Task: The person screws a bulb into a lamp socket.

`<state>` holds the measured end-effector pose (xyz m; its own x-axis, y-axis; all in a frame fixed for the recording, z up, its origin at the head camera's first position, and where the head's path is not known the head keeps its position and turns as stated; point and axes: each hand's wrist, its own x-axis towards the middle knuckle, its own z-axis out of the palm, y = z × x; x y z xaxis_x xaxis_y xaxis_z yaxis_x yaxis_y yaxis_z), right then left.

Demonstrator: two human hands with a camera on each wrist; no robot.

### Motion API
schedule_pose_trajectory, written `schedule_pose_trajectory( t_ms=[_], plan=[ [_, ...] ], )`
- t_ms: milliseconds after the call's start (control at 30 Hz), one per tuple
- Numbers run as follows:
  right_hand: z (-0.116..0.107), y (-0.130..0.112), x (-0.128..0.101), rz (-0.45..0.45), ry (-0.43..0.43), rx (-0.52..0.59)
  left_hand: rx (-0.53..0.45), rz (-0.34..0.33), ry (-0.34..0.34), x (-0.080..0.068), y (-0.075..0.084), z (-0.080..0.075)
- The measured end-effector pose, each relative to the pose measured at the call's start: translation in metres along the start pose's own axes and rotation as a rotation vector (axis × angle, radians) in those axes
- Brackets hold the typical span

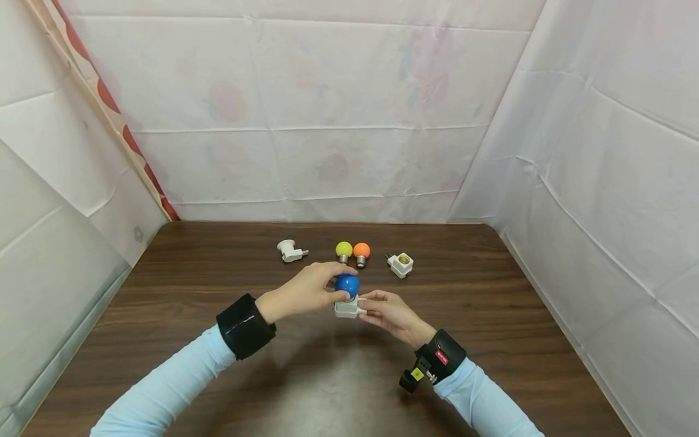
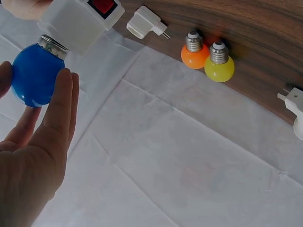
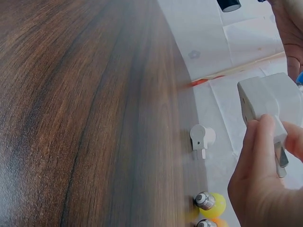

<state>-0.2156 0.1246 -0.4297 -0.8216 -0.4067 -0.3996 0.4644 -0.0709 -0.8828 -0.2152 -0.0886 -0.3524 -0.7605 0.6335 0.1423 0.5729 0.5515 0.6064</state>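
My left hand (image 1: pixel 306 291) grips a blue bulb (image 1: pixel 347 284) from above; the left wrist view shows its fingers (image 2: pixel 59 109) round the blue bulb (image 2: pixel 34 75). The bulb's metal base sits in a white plug-in socket (image 1: pixel 347 308) with a red switch (image 2: pixel 102 5). My right hand (image 1: pixel 390 312) holds that socket from the right, and in the right wrist view its fingers (image 3: pixel 258 156) lie on the white socket (image 3: pixel 267 101). Both are held above the middle of the dark wooden table (image 1: pixel 218 352).
Farther back on the table lie a yellow bulb (image 1: pixel 343 249), an orange bulb (image 1: pixel 361 250), a white socket adapter (image 1: pixel 290 249) at left and a square white socket (image 1: pixel 401 263) at right. White sheets wall the table on three sides.
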Motion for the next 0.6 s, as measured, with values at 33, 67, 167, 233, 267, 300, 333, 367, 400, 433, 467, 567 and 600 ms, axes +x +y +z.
schedule_pose_trajectory(
  t_ms=[33,67,167,233,267,300,333,367,400,433,467,567,600],
  plan=[
    [0.0,0.0,-0.0001,-0.001,0.0,-0.004,0.005,-0.003,0.004,-0.0004,0.0003,0.0006],
    [0.0,-0.0001,-0.0002,-0.001,0.002,-0.006,0.008,-0.006,0.008,-0.0008,0.0005,0.0014],
    [0.0004,0.0,-0.0008,-0.002,0.015,-0.016,0.016,-0.011,0.027,-0.0032,0.0003,0.0036],
    [0.0006,0.0004,-0.0012,-0.003,0.028,-0.017,0.007,-0.014,0.042,-0.0049,-0.0003,0.005],
    [0.0007,0.0007,-0.0014,-0.004,0.035,-0.017,0.004,-0.015,0.048,-0.0056,-0.0004,0.0055],
    [0.0007,0.001,-0.0016,-0.005,0.041,-0.019,-0.003,-0.014,0.054,-0.0063,-0.0008,0.006],
    [0.0008,0.0012,-0.0019,-0.003,0.047,-0.017,-0.01,-0.012,0.06,-0.0067,-0.0021,0.0066],
    [0.001,0.0014,-0.0021,-0.001,0.051,-0.016,-0.019,-0.012,0.065,-0.0074,-0.0026,0.0068],
    [0.0012,0.0016,-0.0022,0.0,0.053,-0.015,-0.028,-0.016,0.069,-0.0079,-0.0032,0.007],
    [0.0014,0.0019,-0.0023,0.003,0.055,-0.012,-0.034,-0.019,0.073,-0.0085,-0.0037,0.0071],
    [0.0017,0.002,-0.0025,0.006,0.056,-0.008,-0.041,-0.022,0.074,-0.0089,-0.0043,0.0072],
    [0.0025,0.002,-0.0019,0.014,0.055,0.011,-0.061,-0.041,0.084,-0.0097,-0.005,0.007],
    [0.0027,0.0018,-0.0015,0.017,0.054,0.021,-0.065,-0.045,0.087,-0.0097,-0.0054,0.0068]
  ],
)
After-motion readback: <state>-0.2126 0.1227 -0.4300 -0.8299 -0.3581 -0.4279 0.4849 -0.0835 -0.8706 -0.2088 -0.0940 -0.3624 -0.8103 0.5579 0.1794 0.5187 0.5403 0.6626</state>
